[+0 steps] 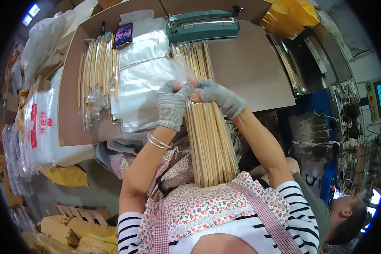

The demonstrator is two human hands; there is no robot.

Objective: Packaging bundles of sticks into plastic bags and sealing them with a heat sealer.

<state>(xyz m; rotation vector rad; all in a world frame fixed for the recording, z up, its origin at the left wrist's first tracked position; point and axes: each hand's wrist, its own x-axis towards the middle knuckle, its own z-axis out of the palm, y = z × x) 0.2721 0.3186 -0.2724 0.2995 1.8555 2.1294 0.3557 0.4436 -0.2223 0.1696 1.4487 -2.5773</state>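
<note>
A long clear plastic bag of wooden chopsticks [209,144] lies between my forearms, its near end against my apron and its far end at my fingers. My left hand [170,105], in a grey glove with bare fingertips, pinches the plastic at that far end. Fingers closed too, my right hand [222,98] in a matching glove grips the same end from the other side. The plastic between the fingertips is blurred. Just beyond my hands is another bundle of chopsticks [194,59]. Left of them lies a stack of clear plastic bags [142,80] with a band across it.
A teal bag sealer [203,26] stands at the table's back. A phone [123,35] lies near more bagged chopsticks [98,72] on the brown table [249,63]. A yellow sack [290,17] is at back right. At right, another person [347,216] sits near machinery [347,114].
</note>
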